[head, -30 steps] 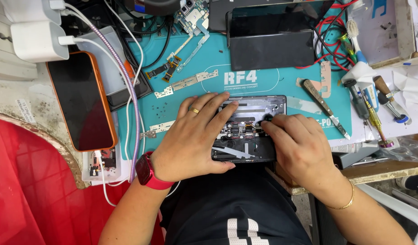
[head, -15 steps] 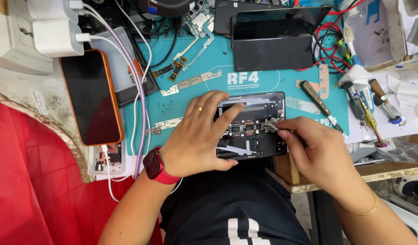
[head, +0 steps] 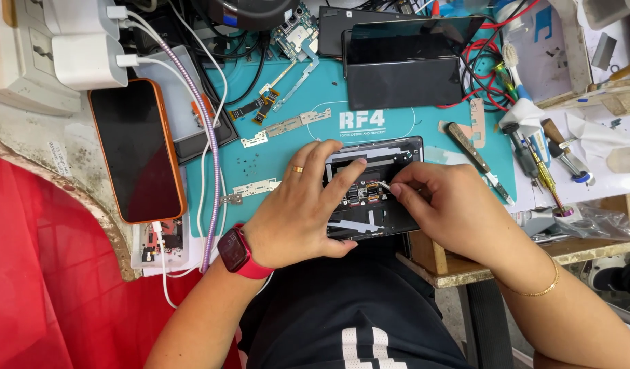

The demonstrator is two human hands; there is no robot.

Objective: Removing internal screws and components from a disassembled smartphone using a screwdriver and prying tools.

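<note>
An opened black phone [head: 376, 179] lies on a teal work mat [head: 260, 160], its inner boards showing. My left hand [head: 298, 205], with a gold ring and a red wrist watch, presses down on the phone's left part, fingers spread over it. My right hand [head: 455, 208], with a thin gold bracelet, pinches a thin metal tool [head: 382, 184] whose tip rests on the parts in the middle of the phone.
An orange-cased phone [head: 136, 150] lies at the left, near white chargers [head: 76, 48] and cables. A black screen panel [head: 404, 65] stands at the mat's far edge. Screwdrivers and small tools [head: 540, 164] lie at the right. Loose metal brackets [head: 288, 126] sit on the mat.
My right hand has shifted left over the phone, bringing the tool tip toward its middle. My left hand stays on the phone with fingers spread a little further.
</note>
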